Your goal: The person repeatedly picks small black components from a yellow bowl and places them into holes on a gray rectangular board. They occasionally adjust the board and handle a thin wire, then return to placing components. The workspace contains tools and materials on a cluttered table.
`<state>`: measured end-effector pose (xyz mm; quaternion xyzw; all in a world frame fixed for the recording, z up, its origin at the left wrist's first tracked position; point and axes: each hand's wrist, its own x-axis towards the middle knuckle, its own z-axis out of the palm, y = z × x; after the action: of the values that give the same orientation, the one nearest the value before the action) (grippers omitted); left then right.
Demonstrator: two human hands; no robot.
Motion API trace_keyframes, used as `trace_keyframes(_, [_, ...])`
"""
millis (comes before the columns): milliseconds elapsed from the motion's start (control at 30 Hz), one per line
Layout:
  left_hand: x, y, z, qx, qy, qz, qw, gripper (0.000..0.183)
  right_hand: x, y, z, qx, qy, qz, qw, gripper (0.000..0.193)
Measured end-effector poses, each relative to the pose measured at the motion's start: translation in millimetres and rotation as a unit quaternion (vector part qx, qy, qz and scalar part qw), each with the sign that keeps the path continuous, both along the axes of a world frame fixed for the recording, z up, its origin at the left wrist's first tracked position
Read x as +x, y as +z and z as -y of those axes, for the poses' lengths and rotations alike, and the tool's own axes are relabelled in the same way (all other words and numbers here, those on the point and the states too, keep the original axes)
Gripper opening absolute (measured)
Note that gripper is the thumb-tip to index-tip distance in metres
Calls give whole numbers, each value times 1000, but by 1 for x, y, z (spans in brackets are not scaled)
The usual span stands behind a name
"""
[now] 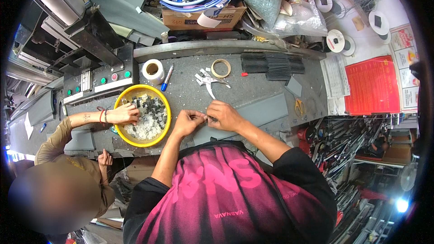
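Just above the near edge of the workbench [187,65], my left hand [189,123] and my right hand [224,115] meet fingertip to fingertip. Both are closed in a pinch around something too small to make out. Under and beside my right hand lies a long grey panel [266,110]. Beyond my hands are white-handled pliers [211,81], with small white pieces [199,79] next to them. Left of my left hand stands a yellow basin [168,124] of small clear and black plastic pieces [147,126]. A co-worker's hand [129,114] reaches into it.
A white roll [153,71], blue marker [167,77] and tape ring [221,68] lie farther back. Black ridged strips [273,67] and yellow scissors [299,107] are to the right. A machine with buttons [97,81] stands left; a blue bucket [190,0] sits behind.
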<state>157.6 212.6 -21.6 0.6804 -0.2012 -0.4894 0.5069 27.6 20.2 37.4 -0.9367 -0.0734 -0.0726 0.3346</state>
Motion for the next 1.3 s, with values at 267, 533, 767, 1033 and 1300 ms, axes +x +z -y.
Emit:
trace_keyframes(267, [-17,21,-5,-182,8,321,929,16,3,-20,10,185,-109,-206,955,27])
trace_keyframes(533, [-13,13,-8,-168,-25,295,940,16,2,-32,8,178,-76,-245,950,25])
trace_keyframes(767, [-15,-15,-12,-88,59,155,982,18,-12,-8,-26,123,-147,-24,981,19])
trace_keyframes(1033, [-16,-25,-15,-137,83,55,986,16,-16,-3,-41,144,-192,-25,971,15])
trace_keyframes(1300, [-12,-12,-22,-140,58,70,986,14,-13,-7,-44,165,-222,-55,959,13])
